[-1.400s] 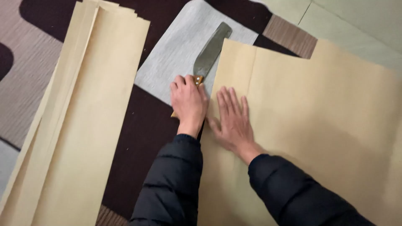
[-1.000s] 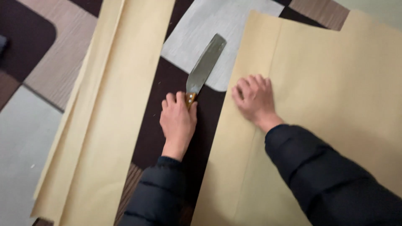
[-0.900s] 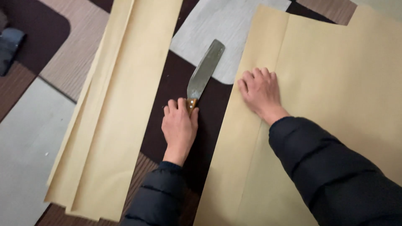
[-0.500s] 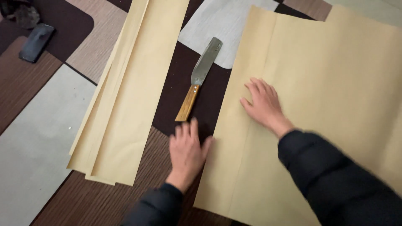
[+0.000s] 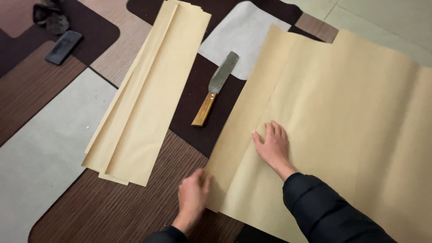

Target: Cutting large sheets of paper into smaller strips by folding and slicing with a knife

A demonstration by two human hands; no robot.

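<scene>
Hands on big paper sheet (image 5: 342, 117)
Right hand (image 5: 273, 146) presses flat, fingers spread, steadying it; left hand (image 5: 192, 194) grips its corner; knife (image 5: 215, 88) lies apart.

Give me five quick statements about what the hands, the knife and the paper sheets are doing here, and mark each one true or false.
1. The right hand lies flat on the large tan sheet. True.
2. The left hand grips the knife. False: the knife lies alone on the dark floor patch, and the left hand is at the near corner of the large sheet.
3. The knife has a wooden handle and a flat metal blade. True.
4. The stack of narrow strips lies to the right of the large sheet. False: it lies to the left, beyond the knife.
5. A small dark block rests at the far left. True.
</scene>
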